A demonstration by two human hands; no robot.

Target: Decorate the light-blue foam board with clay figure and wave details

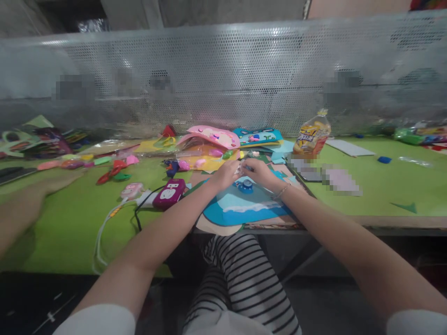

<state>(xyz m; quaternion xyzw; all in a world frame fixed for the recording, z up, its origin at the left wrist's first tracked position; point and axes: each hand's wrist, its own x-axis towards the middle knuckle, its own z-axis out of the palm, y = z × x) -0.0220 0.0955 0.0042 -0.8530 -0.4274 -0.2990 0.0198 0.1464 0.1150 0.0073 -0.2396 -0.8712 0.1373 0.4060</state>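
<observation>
My left hand (226, 174) and my right hand (257, 171) meet over a blue and beige foam craft sheet (244, 209) on the green table (70, 223). Both have their fingers pinched together around a small pale piece (240, 168) held between them; it is too small to name. A round blue foam piece (247, 186) lies on the sheet just under my hands. A bracelet sits on my right wrist.
A purple device (170, 192) with a cable lies left of the sheet. Pink and blue foam shapes (213, 137) are piled behind. A yellow snack bag (311, 138) stands to the right. A perforated metal screen (223, 79) closes the back. Another person's arm (24, 204) reaches in at left.
</observation>
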